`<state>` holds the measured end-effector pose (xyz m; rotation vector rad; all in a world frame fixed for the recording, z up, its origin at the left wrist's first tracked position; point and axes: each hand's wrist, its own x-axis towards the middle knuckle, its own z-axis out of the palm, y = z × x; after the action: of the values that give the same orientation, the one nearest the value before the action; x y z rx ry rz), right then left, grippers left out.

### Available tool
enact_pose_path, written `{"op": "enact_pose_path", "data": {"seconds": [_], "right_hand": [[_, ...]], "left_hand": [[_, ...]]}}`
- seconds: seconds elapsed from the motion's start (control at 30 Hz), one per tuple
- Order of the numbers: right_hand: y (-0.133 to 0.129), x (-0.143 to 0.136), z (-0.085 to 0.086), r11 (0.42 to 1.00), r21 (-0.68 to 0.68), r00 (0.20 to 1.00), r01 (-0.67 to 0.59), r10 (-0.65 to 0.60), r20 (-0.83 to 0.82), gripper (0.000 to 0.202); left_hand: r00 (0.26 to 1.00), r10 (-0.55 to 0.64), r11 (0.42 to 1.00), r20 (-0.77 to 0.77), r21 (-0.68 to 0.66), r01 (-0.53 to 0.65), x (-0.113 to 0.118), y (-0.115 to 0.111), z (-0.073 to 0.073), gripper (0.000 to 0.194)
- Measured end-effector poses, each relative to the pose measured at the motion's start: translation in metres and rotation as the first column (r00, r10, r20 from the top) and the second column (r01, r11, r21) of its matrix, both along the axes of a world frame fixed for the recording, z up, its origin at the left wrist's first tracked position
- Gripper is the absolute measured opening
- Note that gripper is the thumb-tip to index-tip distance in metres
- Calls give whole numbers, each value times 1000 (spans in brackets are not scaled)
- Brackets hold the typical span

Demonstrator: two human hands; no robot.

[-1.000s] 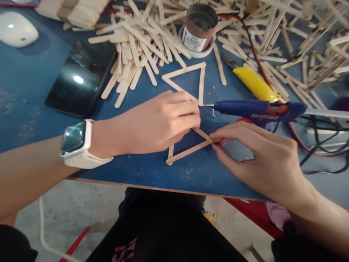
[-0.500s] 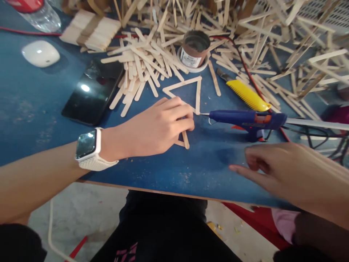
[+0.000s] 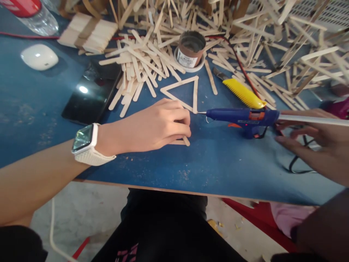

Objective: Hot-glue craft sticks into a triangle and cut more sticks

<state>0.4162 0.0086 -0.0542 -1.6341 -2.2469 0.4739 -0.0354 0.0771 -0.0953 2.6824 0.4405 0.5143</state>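
My left hand (image 3: 160,125), with a watch on its wrist, is closed over wooden craft sticks (image 3: 177,142); their joined ends show below and past the fingertips, the rest lies hidden under the palm. Just beyond it, several craft sticks form a triangle (image 3: 195,94) flat on the table. A blue hot glue gun (image 3: 237,116) stands to the right, its metal tip at the triangle's near corner and a long white glue stick (image 3: 313,119) out of its back. Beside the gun's rear end, partly behind that glue stick, my right hand (image 3: 319,145) is open with thumb and fingers apart.
A yellow-handled cutter (image 3: 244,93) lies beyond the gun. Loose craft sticks (image 3: 139,69) are heaped around a brown pot (image 3: 191,47). A black phone (image 3: 89,94), a white earbud case (image 3: 39,57), a bundle of sticks (image 3: 87,33) and a bottle (image 3: 38,20) are at left.
My right hand has moved right and away from me, from the table's near side to the back of the glue gun, and its fingers have spread. My left hand stays over the sticks.
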Motion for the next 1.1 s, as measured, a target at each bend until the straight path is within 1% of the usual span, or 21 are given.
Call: {"op": "enact_pose_path", "data": {"seconds": [0.03, 0.1, 0.13, 0.17, 0.27, 0.37, 0.4, 0.47, 0.53, 0.6, 0.7, 0.73, 0.77, 0.87, 0.9, 0.93, 1.0, 1.1], "right_hand": [[3, -8, -2, 999, 22, 999, 36, -36, 3, 49], [11, -28, -6, 999, 36, 998, 34, -32, -55, 69], [15, -39, -9, 999, 43, 998, 24, -22, -55, 71], [20, -49, -12, 995, 94, 997, 17, -10, -75, 65], [35, -68, -19, 991, 117, 991, -69, 81, -103, 44], [50, -72, -22, 969, 18, 966, -248, 249, -67, 22], [54, -72, -22, 960, -19, 958, -280, 278, -72, 18], [60, -72, -22, 958, -90, 955, -274, 259, -145, 12], [62, -73, -20, 961, -143, 944, -238, 195, -267, 11], [61, -74, -19, 958, -173, 924, -227, 156, -349, 10], [54, -75, -17, 951, -183, 895, -250, 155, -419, 8], [51, -75, -17, 951, -176, 888, -254, 157, -432, 7], [48, -75, -17, 956, -165, 890, -243, 152, -430, 12], [42, -75, -20, 976, -102, 912, -193, 140, -386, 43], [40, -76, -20, 976, -94, 914, -195, 146, -379, 48], [39, -77, -19, 974, -90, 909, -207, 157, -385, 49], [38, -81, -17, 964, -97, 894, -248, 189, -406, 42], [37, -86, -10, 952, -159, 892, -262, 176, -418, 37]], "left_hand": [[1000, 3, 1000, -4, -1, -3, 1, 0, 1, 26], [1000, 11, 1000, -3, 7, -11, 3, -2, 2, 30], [1000, 18, 1000, -2, 7, -18, 4, -3, 2, 31], [1000, 27, 1000, -5, 2, -27, 4, -3, 2, 31], [999, 46, 999, -19, -24, -47, 6, -6, 1, 30], [999, 53, 998, -11, -31, -54, 7, -10, -1, 27], [998, 59, 998, -6, -16, -59, 7, -11, -2, 28], [998, 68, 997, -8, 34, -67, 8, -13, -5, 31], [998, 65, 996, -12, 65, -65, 8, -15, -6, 33], [998, 65, 997, -9, 34, -65, 7, -17, -6, 33], [997, 78, 996, -17, -47, -78, 5, -18, -3, 38], [996, 79, 995, -30, -60, -80, 5, -18, -2, 40], [996, 78, 995, -39, -65, -80, 4, -18, -2, 41], [996, 77, 993, -43, -85, -80, 3, -18, -2, 41], [996, 77, 992, -37, -93, -80, 3, -18, -2, 41], [997, 76, 992, -30, -96, -79, 3, -18, -2, 40], [997, 78, 993, -28, -85, -80, 3, -18, -3, 39], [996, 80, 994, -38, -74, -83, 3, -19, -2, 41]]}}
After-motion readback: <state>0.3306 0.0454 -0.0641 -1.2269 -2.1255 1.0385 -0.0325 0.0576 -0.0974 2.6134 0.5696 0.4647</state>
